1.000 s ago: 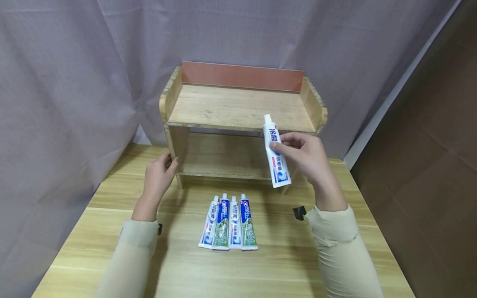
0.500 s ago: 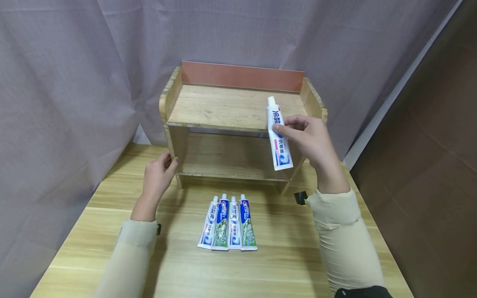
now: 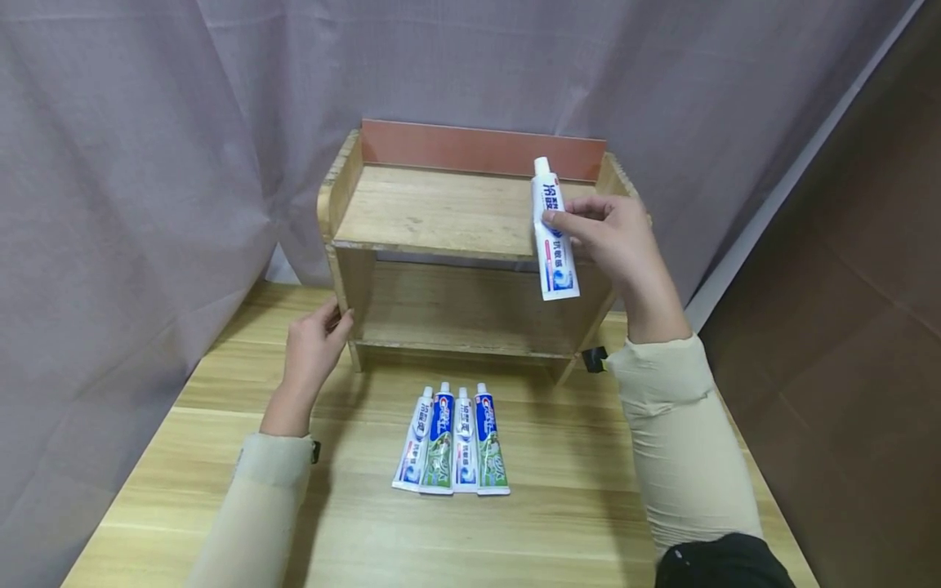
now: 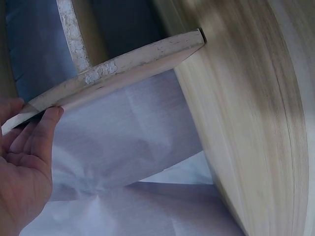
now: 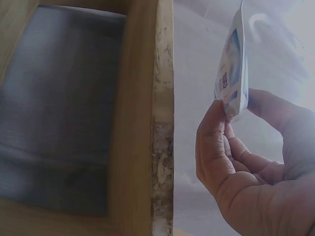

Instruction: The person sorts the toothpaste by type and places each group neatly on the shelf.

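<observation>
My right hand pinches a white toothpaste tube between thumb and fingers, cap up, in front of the upper board of a two-tier wooden shelf. In the right wrist view the same tube shows nearly edge-on, raised beside the board's worn edge. My left hand grips the shelf's left side panel; in the left wrist view, thumb and fingers lie on either side of that panel. On the table before the shelf lie several toothpaste tubes in a row, white ones alternating with blue-green ones, caps toward the shelf.
The shelf stands on a wood-grain table, with a reddish strip along its top back. A grey curtain hangs behind, and a brown panel borders the right side. A small black object hangs by the right cuff.
My right hand has risen with the white toothpaste tube, from in front of the lower compartment to the upper board. The left hand and the row of tubes have stayed put.
</observation>
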A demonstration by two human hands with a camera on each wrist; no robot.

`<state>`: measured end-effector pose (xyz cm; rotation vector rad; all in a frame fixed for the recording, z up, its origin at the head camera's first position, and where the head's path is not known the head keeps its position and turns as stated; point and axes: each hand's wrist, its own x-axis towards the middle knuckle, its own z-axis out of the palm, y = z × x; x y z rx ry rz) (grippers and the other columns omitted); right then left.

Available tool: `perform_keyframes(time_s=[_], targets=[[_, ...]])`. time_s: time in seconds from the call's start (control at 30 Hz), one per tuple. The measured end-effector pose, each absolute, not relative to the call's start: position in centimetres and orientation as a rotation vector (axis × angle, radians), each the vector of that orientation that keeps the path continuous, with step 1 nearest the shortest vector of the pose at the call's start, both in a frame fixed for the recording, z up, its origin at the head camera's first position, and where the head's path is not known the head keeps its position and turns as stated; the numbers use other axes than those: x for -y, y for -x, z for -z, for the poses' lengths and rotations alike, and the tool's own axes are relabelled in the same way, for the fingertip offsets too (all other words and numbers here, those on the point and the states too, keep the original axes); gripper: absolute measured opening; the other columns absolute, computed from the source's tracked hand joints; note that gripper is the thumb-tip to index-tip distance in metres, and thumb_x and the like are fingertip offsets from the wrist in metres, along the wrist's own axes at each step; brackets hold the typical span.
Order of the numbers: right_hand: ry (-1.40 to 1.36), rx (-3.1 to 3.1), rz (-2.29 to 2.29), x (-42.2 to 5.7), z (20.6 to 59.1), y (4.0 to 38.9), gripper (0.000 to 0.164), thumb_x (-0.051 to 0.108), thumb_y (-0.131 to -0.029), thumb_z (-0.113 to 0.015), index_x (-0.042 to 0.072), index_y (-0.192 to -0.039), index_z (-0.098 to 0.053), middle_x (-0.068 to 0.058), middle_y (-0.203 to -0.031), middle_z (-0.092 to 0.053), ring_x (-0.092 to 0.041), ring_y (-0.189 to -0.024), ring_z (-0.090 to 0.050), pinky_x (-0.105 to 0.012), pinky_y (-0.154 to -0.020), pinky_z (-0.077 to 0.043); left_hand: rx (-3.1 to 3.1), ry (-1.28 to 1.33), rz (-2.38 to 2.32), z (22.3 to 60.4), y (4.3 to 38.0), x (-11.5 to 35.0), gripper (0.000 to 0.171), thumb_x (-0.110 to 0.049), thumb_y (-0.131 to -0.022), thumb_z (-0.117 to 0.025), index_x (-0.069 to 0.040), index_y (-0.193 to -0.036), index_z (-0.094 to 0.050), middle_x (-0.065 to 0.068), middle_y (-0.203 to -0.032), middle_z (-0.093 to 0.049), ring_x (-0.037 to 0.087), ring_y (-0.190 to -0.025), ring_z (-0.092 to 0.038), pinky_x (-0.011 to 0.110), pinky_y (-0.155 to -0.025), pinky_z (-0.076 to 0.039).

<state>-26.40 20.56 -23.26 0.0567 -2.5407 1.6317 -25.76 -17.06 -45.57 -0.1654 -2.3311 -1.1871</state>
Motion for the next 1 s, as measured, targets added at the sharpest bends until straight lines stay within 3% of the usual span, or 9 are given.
perform_keyframes(time_s=[0.2,0.57,0.77,1.0], targets=[[-0.015,2.547,-1.672,-20.4,23.0,27.5,0.048,0.037,-0.085,-0.081,0.005,-0.119,-0.068,-0.008,-0.112,-0.068,-0.015,-0.087,-0.07,-0.023,-0.073,-0.062,2.335,0.174,1.205,45.5,25.7,17.0,0.033,-0.02,-0.099,-0.064,-0.004,-0.127,-0.069,0.02,-0.115,-0.071,0.032,-0.1,-0.073,0.037,-0.082,-0.062],[0.123,2.542,-1.798,-20.2,22.6,29.7,0.051,0.031,-0.084,-0.083,0.003,-0.122,-0.066,-0.008,-0.111,-0.068,-0.016,-0.086,-0.072,-0.027,-0.078,-0.063,2.332,0.195,1.234,45.3,25.4,17.1,0.035,-0.019,-0.099,-0.065,-0.001,-0.129,-0.066,0.022,-0.116,-0.07,0.034,-0.1,-0.073,0.035,-0.082,-0.062],[0.23,2.607,-1.747,-19.9,22.3,31.4,0.056,0.032,-0.082,-0.085,0.003,-0.126,-0.066,-0.004,-0.106,-0.068,-0.011,-0.082,-0.07,-0.021,-0.073,-0.061,2.348,0.17,1.221,45.4,25.3,17.2,0.035,-0.02,-0.099,-0.064,-0.002,-0.13,-0.066,0.021,-0.116,-0.07,0.032,-0.1,-0.073,0.036,-0.082,-0.062],[0.267,2.723,-1.502,-20.2,22.4,33.2,0.037,0.036,-0.083,-0.083,0.006,-0.099,-0.067,0.003,-0.084,-0.067,-0.006,-0.067,-0.061,-0.017,-0.056,-0.052,2.358,0.179,1.22,45.4,25.5,17.2,0.037,-0.023,-0.1,-0.063,-0.002,-0.131,-0.065,0.021,-0.117,-0.07,0.032,-0.101,-0.072,0.037,-0.081,-0.063]])
